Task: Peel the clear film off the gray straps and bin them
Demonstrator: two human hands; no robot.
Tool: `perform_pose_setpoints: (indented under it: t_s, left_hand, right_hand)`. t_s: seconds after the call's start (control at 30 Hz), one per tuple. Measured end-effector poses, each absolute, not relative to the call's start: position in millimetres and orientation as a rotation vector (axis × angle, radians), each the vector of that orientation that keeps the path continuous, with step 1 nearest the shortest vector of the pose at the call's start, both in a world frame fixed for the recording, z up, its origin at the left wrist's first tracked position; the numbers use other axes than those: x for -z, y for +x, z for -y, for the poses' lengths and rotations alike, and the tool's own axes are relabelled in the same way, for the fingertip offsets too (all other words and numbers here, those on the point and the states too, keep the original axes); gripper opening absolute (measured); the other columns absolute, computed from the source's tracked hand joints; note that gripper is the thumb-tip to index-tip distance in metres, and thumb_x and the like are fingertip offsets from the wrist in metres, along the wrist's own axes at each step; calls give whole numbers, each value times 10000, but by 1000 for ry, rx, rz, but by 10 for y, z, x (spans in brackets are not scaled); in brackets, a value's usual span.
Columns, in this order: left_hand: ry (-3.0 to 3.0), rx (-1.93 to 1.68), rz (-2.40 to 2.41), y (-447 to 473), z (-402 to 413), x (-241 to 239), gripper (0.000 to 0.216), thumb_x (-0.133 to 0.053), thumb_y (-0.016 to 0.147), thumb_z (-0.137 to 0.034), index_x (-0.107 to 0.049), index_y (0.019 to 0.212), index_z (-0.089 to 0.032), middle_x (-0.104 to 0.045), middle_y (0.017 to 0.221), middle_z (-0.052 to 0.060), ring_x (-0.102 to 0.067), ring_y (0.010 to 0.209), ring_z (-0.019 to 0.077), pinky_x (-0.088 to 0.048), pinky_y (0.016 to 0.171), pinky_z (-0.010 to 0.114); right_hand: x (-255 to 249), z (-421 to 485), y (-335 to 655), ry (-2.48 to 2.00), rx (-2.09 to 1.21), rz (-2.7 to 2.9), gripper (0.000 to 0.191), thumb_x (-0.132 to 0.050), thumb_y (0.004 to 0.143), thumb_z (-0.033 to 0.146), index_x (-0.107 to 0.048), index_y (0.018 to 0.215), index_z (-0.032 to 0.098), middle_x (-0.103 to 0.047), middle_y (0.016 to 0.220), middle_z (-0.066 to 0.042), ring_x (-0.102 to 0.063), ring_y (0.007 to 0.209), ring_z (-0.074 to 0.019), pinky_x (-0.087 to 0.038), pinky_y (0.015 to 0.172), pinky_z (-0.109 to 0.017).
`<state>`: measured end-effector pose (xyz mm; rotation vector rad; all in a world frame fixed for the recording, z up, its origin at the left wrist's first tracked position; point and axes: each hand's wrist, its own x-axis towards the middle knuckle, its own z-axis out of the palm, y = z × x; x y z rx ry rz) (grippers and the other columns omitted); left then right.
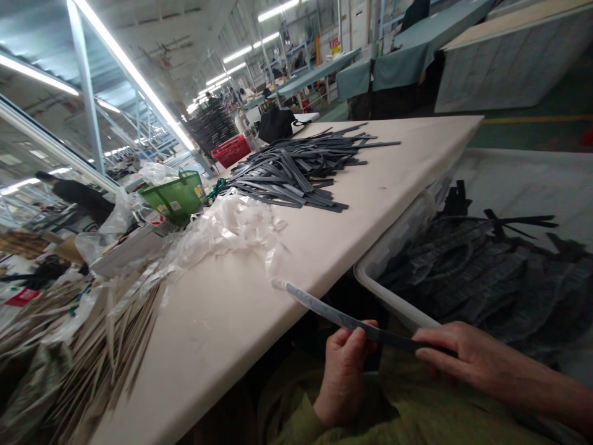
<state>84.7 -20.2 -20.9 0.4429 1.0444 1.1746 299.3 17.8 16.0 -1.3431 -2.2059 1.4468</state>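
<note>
My left hand [343, 371] is closed in a pinch on a long dark grey strip [324, 309] near its middle. My right hand [456, 355] grips the same strip further along, fingers laid over it. The strip's far end, with a pale tip, reaches over the edge of the cream table [241, 309]. Both hands are low in front of my lap, just off the table edge.
A heap of dark strips [296, 170] lies further up the table. Crumpled clear film [227, 228] and pale strips [106, 334] sit to the left, beside a green basket [176, 194]. A white bin of dark strips [486, 272] stands on the right.
</note>
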Motion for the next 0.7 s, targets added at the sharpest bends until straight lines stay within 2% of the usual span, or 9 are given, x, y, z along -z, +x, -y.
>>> perform_pose_setpoints:
  t_s: [0.1, 0.27, 0.37, 0.5, 0.6, 0.7]
  left_hand:
    - [370, -1206, -1061, 815, 222, 226, 351, -836, 693, -435, -804, 882, -141, -735, 972, 105, -619, 883, 182, -467, 791, 258]
    - [553, -1049, -1054, 898, 279, 340, 476, -824, 680, -486, -797, 965, -106, -727, 827, 99, -599, 739, 180, -464, 757, 306]
    - [568, -1083, -1069, 892, 285, 357, 477, -805, 694, -505, -798, 973, -118, -727, 860, 97, -605, 774, 191, -464, 783, 313]
    - [601, -1121, -1129, 832, 299, 343, 484, -801, 687, -519, -803, 966, -124, -720, 839, 92, -594, 792, 198, -461, 787, 315]
    - [596, -1087, -1106, 842, 309, 355, 504, -813, 668, -524, -804, 968, -120, -706, 768, 81, -569, 729, 179, -449, 750, 310]
    - [615, -1052, -1061, 884, 293, 368, 498, -817, 665, -519, -807, 957, -116, -699, 745, 73, -550, 688, 160, -435, 730, 302]
  right_hand:
    - [-115, -153, 3214, -1430, -1432, 2182, 420, -450, 949, 479, -655, 689, 220, -674, 659, -65, -635, 629, -235, -426, 575, -313]
    - [-69, -170, 2882, -1391, -1348, 2183, 386, -458, 934, 453, -649, 692, 222, -674, 659, -52, -632, 637, -227, -444, 603, -307]
    - [-89, -220, 2717, -1303, -1385, 2178, 366, -474, 940, 462, -690, 763, 226, -691, 702, -38, -639, 670, -221, -457, 624, -297]
    - [-47, -254, 3034, -1295, -1510, 2175, 383, -499, 933, 498, -735, 783, 237, -705, 734, -74, -656, 701, -252, -476, 624, -320]
    - [18, -243, 3218, -1360, -1526, 2149, 402, -501, 916, 522, -747, 757, 247, -709, 737, -109, -663, 707, -280, -493, 628, -350]
    - [16, -233, 3026, -1351, -1454, 2155, 408, -478, 923, 511, -725, 735, 246, -701, 721, -94, -661, 701, -276, -503, 634, -349]
